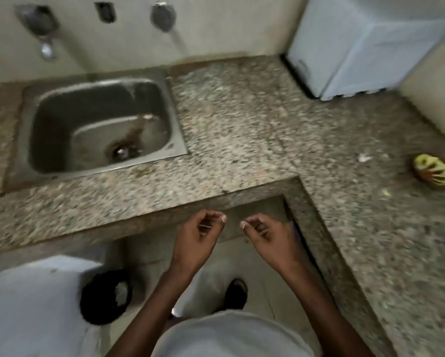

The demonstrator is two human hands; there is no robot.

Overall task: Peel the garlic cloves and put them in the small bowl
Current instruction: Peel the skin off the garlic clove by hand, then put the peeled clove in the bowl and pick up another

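Both hands hang just off the table's [242, 119] front edge, over the floor: my left hand [200, 233] and right hand [265, 233] sit near each other, fingers loosely curled, holding nothing I can make out. Beyond that edge the speckled stone runs bare to the wall. Left of that bare stretch lies the sink [97, 124]; far right, a green-yellow object [434, 173], too blurred to name. I see no garlic or bowl.

Two loosely curled hands — left hand [202, 231], right hand [264, 234] — before speckled counter [242, 119], steel sink [100, 119] beyond
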